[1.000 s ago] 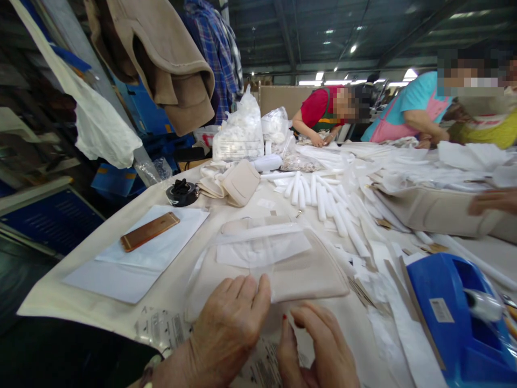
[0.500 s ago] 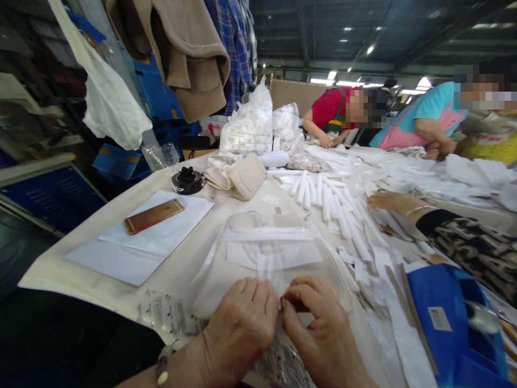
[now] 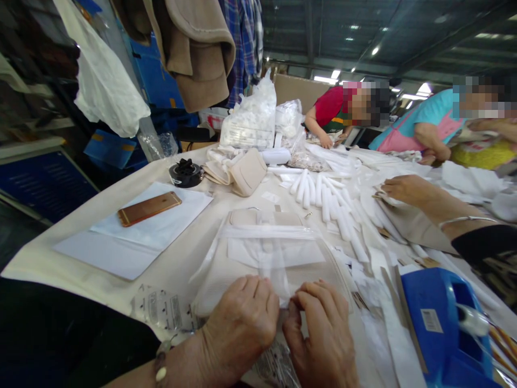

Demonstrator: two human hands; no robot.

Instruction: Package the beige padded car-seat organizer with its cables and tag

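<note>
A cream handbag (image 3: pixel 214 283) lies flat in front of me, its flap partly covered by a translucent white wrapping strip (image 3: pixel 278 256) that runs down toward my hands. My left hand (image 3: pixel 244 318) is closed, fingers curled over the lower end of the strip. Close beside it, my right hand (image 3: pixel 321 328) pinches at the same end with thumb and forefinger. The exact edge between the fingers is hidden. Printed clear plastic (image 3: pixel 161 310) lies under the bag's near left side and below my hands.
At left, a phone (image 3: pixel 149 208) rests on white sheets (image 3: pixel 113 253). A black tape roll (image 3: pixel 186 173) and a beige bag piece (image 3: pixel 248 172) lie behind. White rolls (image 3: pixel 319 191) spread rightward. A blue holder (image 3: pixel 440 323) stands at right. A co-worker's hand (image 3: pixel 407 191) reaches in; two people work beyond.
My right hand has shifted slightly right and its fingers have drawn closer together. The co-worker's arm at right has moved, now with beige material under the hand. The view has shifted slightly.
</note>
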